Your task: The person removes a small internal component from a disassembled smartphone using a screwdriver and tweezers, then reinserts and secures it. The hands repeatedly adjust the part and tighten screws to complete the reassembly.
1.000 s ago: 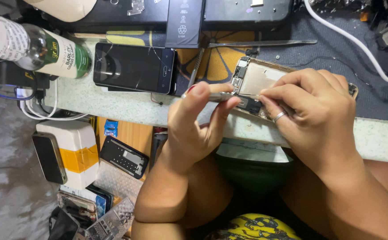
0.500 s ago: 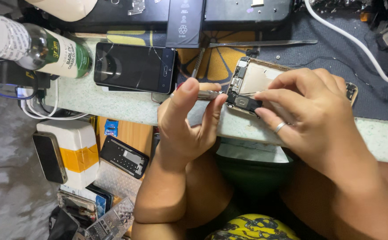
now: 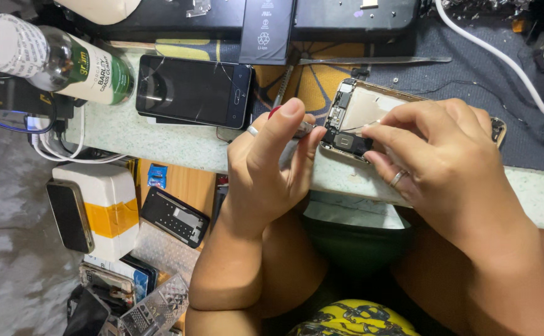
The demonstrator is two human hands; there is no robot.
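An opened phone body [image 3: 362, 112] with a gold rim lies on the bench edge, its inner metal plate and small parts showing. My right hand [image 3: 440, 155] rests over its right half, with the fingertips pinching at the dark part near its lower end. My left hand [image 3: 272, 168] holds a thin metal screwdriver [image 3: 301, 129] with a red top, the tip reaching toward the same end of the phone. Rings sit on a finger of each hand.
A black phone with a cracked screen [image 3: 194, 90] lies left of my hands. A green bottle [image 3: 54, 59] lies at the far left. A black battery [image 3: 266, 31], tweezers [image 3: 371, 60] and a white cable [image 3: 502, 59] are farther back. Below the bench stand a white and yellow box [image 3: 101, 208] and phone parts [image 3: 175, 218].
My left hand has shifted a little left and lower with the screwdriver. My right hand's fingers have slid down toward the phone's lower end, uncovering more of the plate.
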